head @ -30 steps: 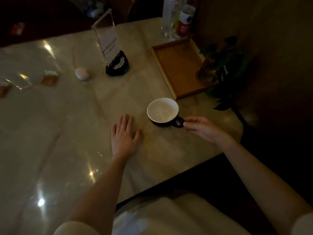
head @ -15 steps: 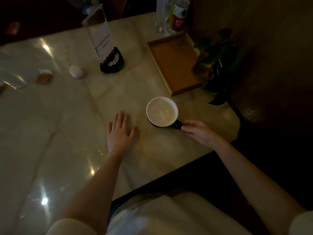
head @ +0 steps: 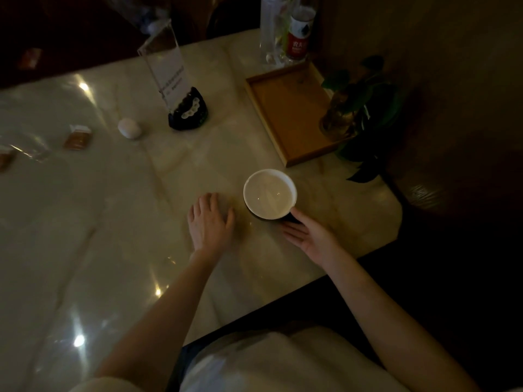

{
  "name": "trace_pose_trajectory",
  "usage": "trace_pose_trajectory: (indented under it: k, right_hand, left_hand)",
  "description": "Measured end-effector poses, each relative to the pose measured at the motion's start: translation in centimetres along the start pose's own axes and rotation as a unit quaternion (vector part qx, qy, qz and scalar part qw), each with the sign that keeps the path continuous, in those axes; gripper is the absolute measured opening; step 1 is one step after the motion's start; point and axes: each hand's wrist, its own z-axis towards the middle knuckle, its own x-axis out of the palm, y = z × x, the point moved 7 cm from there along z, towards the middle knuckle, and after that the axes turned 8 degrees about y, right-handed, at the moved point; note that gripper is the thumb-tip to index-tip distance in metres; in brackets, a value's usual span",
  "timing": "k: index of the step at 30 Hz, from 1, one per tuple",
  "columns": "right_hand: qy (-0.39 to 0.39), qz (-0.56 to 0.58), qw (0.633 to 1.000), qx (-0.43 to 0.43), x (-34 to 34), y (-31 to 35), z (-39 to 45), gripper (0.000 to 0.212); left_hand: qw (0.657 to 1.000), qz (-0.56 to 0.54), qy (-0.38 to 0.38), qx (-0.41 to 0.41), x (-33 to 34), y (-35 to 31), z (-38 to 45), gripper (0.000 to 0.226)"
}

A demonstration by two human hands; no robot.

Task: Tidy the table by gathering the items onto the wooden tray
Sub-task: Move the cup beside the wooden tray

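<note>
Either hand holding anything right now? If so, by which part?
The right hand is at the cup, at its dark handle; whether it grips cannot be told. The left hand lies flat on the table, holding nothing.

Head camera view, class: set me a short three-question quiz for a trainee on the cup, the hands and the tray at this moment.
1. True or false: the cup stands inside the wooden tray.
2. Which hand is at the cup's handle? A) left hand B) right hand
3. Fill in: the left hand lies on the ____.

Key: 1 false, the cup stands on the table, nearer the person than the tray. 2 B, its fingers reach the dark handle. 3 table, beside the cup and apart from it.
</note>
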Motion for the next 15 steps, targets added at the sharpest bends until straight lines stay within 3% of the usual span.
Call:
trace_pose_trajectory:
  k: [10, 15]
  right_hand:
    - [-0.037, 0.011, 0.998, -0.058, -1.8, 1.6, 0.5, 0.002]
    - [-0.060, -0.012, 0.995, -0.080, -2.5, 3.5, 1.2, 0.014]
  left_hand:
    - [0.999, 0.021, 0.041, 0.023, 2.3, -2.0, 1.6, 0.060]
    - [0.997, 0.038, 0.061, 0.029, 3.1, -2.1, 2.0, 0.061]
